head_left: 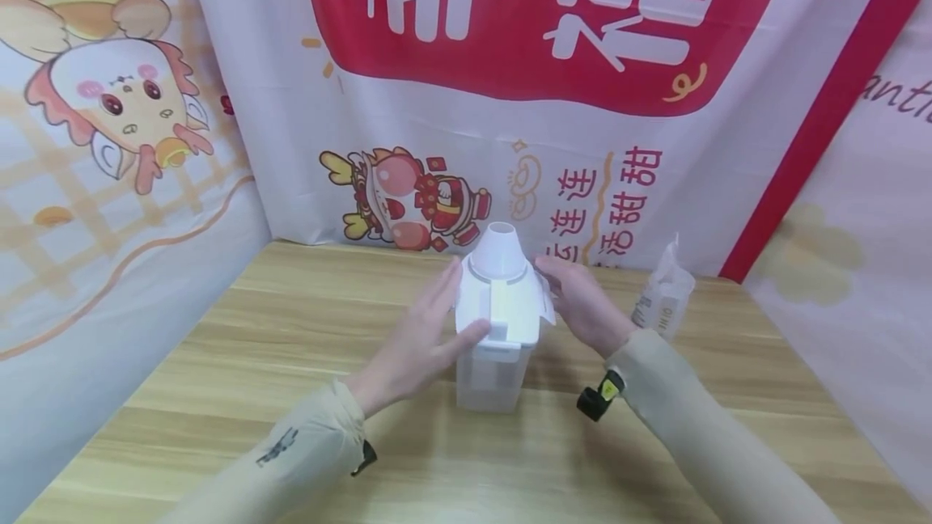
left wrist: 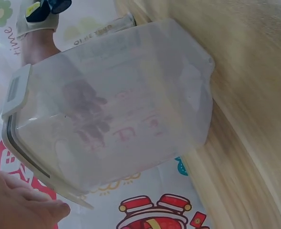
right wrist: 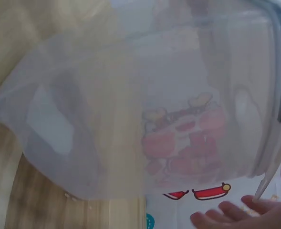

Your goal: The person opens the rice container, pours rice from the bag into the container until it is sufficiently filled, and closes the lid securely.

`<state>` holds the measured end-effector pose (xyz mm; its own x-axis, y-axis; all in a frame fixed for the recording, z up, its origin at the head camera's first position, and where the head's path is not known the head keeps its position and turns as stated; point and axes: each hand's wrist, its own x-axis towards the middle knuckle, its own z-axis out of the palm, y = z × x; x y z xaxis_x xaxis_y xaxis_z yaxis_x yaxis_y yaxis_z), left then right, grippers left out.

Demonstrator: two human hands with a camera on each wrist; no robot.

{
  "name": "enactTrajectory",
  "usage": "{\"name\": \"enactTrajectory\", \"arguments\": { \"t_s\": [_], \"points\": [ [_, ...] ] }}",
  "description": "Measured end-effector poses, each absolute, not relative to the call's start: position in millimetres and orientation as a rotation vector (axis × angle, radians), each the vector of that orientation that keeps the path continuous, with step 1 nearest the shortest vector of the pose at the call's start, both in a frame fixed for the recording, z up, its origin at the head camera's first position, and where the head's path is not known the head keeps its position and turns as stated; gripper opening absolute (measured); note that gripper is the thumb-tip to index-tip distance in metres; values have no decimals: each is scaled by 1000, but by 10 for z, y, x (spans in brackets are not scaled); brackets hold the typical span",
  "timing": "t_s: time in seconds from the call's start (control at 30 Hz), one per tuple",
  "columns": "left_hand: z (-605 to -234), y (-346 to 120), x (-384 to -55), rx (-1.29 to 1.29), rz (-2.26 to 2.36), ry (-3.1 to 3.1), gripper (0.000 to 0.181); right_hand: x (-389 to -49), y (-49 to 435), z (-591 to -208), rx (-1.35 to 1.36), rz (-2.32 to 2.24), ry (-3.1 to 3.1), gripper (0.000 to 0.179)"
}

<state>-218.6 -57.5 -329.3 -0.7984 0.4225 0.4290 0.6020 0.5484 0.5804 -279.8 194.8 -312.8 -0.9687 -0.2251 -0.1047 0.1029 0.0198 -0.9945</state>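
Observation:
A clear plastic storage container (head_left: 489, 382) stands upright on the table, its see-through body filling much of both wrist views. On top is a white lid (head_left: 480, 297) with a cone-shaped spout (head_left: 499, 253). My left hand (head_left: 418, 338) is at the lid's left side, fingers extended along the edge and thumb over the front. On the opposite side, my right hand (head_left: 582, 306) has its fingertips near the lid's rear right edge. A side flap (head_left: 547, 302) sticks outward there. In the right wrist view, loosely bent fingers (right wrist: 221, 217) lie right by a flap's tip.
A clear packet (head_left: 666, 297) with printed letters stands at the back right, partly behind my right forearm. Printed cloths (head_left: 277, 103) hang behind and beside the wooden table (head_left: 291, 306). A few small grains (right wrist: 71, 195) lie near the container's base.

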Motion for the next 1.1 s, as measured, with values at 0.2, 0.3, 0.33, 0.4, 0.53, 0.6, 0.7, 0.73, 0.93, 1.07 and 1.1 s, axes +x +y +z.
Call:
{"name": "enactTrajectory", "arguments": {
  "t_s": [0.2, 0.3, 0.33, 0.4, 0.53, 0.6, 0.7, 0.73, 0.93, 1.07, 1.1],
  "points": [
    [-3356, -596, -2170, -918, -1019, -2585, 98, -2858, 1885, -3143, -156, -2095, 2040, 46],
    [-3373, -609, -2188, -925, -1006, -2589, 98, -2861, 1869, -3140, -154, -2064, 2053, 42],
    [-3380, -616, -2197, -931, -1001, -2588, 97, -2862, 1866, -3138, -148, -2055, 2057, 41],
    [-3386, -637, -2212, -950, -993, -2578, 95, -2864, 1868, -3138, -148, -2046, 2060, 41],
    [-3402, -690, -2255, -1006, -988, -2548, 89, -2867, 1880, -3139, -149, -2033, 2074, 41],
    [-3408, -724, -2283, -1031, -994, -2543, 86, -2863, 1886, -3143, -152, -2032, 2075, 42],
    [-3417, -772, -2339, -1089, -1000, -2543, 84, -2838, 1904, -3153, -153, -2029, 2080, 44],
    [-3412, -786, -2359, -1112, -1005, -2544, 84, -2825, 1910, -3157, -153, -2027, 2085, 44],
    [-3371, -854, -2492, -1259, -1033, -2550, 81, -2743, 1956, -3193, -183, -2053, 2080, 54],
    [-3357, -924, -2562, -1298, -1090, -2558, 76, -2694, 1984, -3205, -187, -2054, 2098, 57],
    [-3357, -945, -2575, -1292, -1108, -2566, 74, -2679, 1991, -3206, -182, -2050, 2107, 57]
  ]
}}
